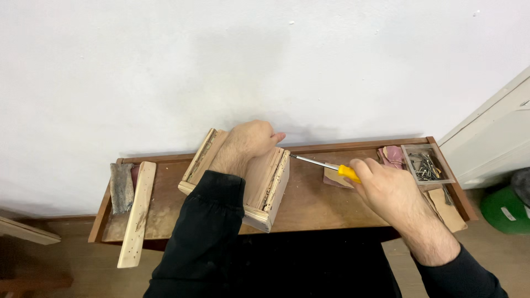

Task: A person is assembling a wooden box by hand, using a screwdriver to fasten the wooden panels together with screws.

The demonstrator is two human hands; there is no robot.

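Note:
A pale wooden box frame [270, 185] lies tilted on a narrow brown bench [309, 204] against a white wall. My left hand [249, 142] rests on top of the box, fingers curled over its far edge, holding it down. My right hand [383, 190] grips a screwdriver with a yellow handle [348, 173]. Its metal shaft [314, 161] points left, and the tip touches the box's right side near the top corner.
A light wooden slat [138, 212] and a grey rough piece [121, 186] lie at the bench's left end. A small open box of screws [426, 165], pink cloth [393, 156] and sandpaper sheets [448, 209] sit at the right end. A green object [503, 209] stands on the floor.

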